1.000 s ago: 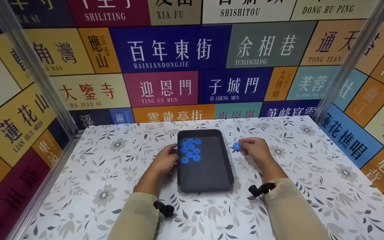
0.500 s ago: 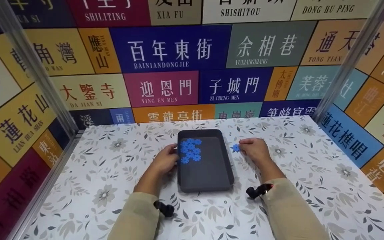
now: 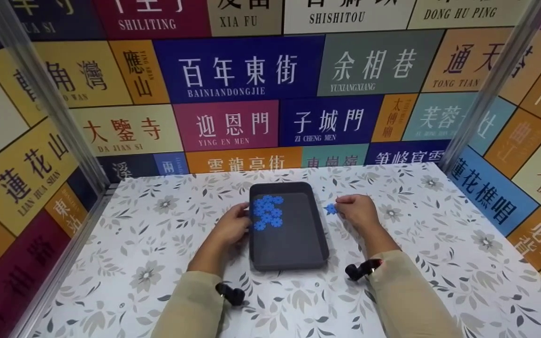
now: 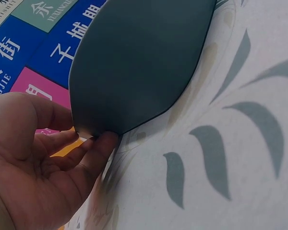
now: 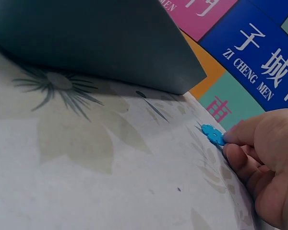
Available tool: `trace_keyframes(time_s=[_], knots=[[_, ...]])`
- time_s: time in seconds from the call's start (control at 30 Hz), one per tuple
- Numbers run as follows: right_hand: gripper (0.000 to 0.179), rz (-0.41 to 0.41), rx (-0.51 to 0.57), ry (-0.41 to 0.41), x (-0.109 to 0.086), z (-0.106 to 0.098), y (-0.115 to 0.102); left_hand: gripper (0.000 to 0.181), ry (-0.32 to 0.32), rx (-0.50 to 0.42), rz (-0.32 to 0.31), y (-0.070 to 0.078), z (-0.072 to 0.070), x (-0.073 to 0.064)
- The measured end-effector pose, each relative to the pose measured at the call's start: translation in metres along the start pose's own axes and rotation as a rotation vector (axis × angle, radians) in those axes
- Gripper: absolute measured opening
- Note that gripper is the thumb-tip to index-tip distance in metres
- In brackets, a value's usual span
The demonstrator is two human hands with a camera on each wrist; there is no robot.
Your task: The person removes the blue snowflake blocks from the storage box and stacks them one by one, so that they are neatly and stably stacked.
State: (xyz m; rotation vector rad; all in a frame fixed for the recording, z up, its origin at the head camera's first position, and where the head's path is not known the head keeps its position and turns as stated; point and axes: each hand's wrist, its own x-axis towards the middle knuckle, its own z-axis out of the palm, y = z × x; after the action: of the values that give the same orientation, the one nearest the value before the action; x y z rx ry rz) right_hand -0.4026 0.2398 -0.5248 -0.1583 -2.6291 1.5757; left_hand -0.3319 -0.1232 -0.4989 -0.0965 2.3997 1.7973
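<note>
L hand, fingers bent, grips L side of tray; R hand, fingertips closed, pinches blue flower pc R of tray; matching pcs inside.

Left of tray: blocked by left fingers at its wall.
Right of tray: slim gap, then the blue piece in right fingers.
Tray floor: open rightward and nearward; blue flowers crowd its far left.
Beyond counter: printed wall stops passage.
</note>
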Motion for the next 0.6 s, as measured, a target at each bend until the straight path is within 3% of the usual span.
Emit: trace_keyframes(time_s=[0.17, 0.4, 0.6], knots=[[0.027, -0.001, 0.009, 0.006, 0.0, 0.001, 0.0, 0.066, 0.001, 0.007, -0.006, 0.0, -0.002, -0.001], [0.032, 0.037, 0.115, 0.0, -0.001, 0.005, -0.004, 0.065, 0.008, 0.024, -0.022, 0.001, -0.003, -0.001], [0.035, 0.011, 0.161, -0.038, -0.005, 0.01, -0.016, 0.064, 0.016, 0.05, -0.01, 0.0, -0.002, -0.001]])
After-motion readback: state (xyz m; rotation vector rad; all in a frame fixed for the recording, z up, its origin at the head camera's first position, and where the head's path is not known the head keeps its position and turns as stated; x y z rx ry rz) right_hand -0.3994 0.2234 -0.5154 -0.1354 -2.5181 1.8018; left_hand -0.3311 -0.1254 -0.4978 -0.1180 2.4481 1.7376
